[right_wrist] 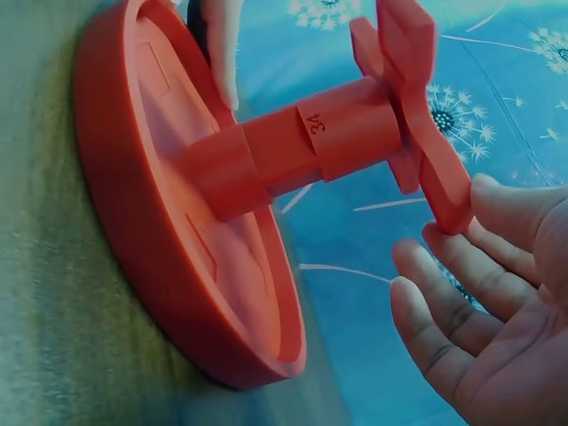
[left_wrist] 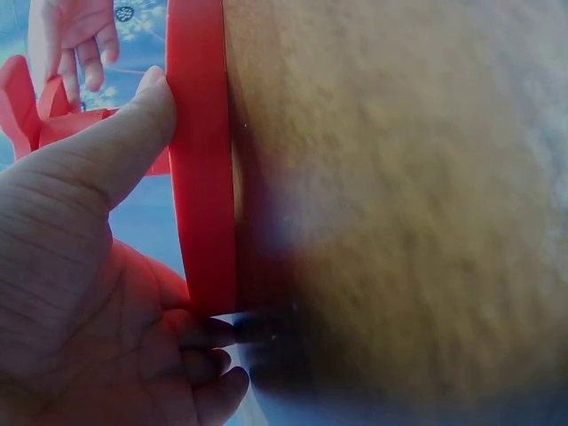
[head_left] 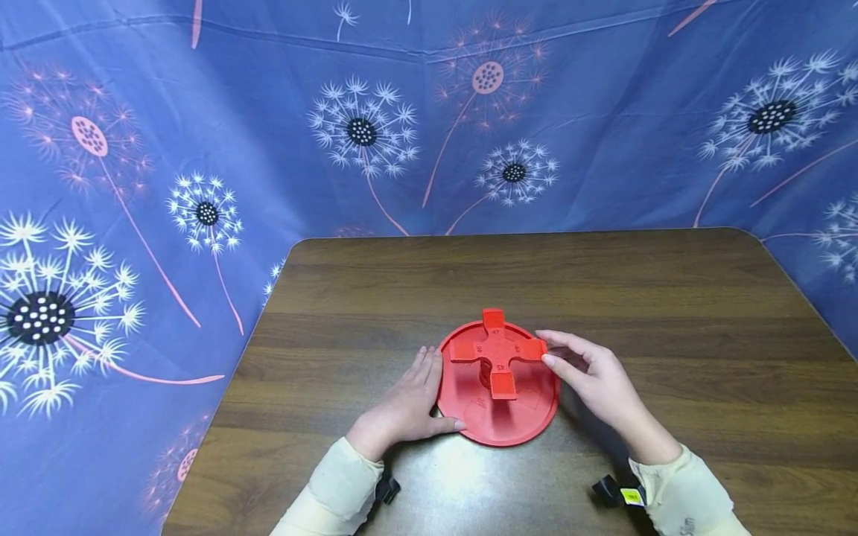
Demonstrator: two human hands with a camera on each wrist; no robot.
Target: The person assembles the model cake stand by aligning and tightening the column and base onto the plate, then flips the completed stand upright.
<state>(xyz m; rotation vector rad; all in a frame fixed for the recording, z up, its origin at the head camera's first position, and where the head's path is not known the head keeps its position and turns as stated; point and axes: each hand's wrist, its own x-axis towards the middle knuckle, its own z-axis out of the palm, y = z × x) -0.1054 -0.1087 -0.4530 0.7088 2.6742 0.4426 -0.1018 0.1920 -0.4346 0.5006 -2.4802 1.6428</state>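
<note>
A red round base (head_left: 523, 417) with a raised rim lies flat on the table. From its middle stands a red post (right_wrist: 288, 146) bearing the number 34. On top of the post sits a red cross-shaped piece (head_left: 497, 350) with four bent arms and small numbers. My left hand (head_left: 409, 406) holds the base's left edge, thumb at the front rim and fingers along the side. With thumb and index finger, my right hand (head_left: 596, 376) pinches the tip of the cross piece's right arm; its other fingers are loosely bent in the right wrist view.
A brown wood-grain table (head_left: 335, 313) lies under everything. Behind it hangs a blue cloth (head_left: 268, 97) printed with dandelions. Black wrist devices (head_left: 608, 491) show near both cream sleeves (head_left: 335, 491).
</note>
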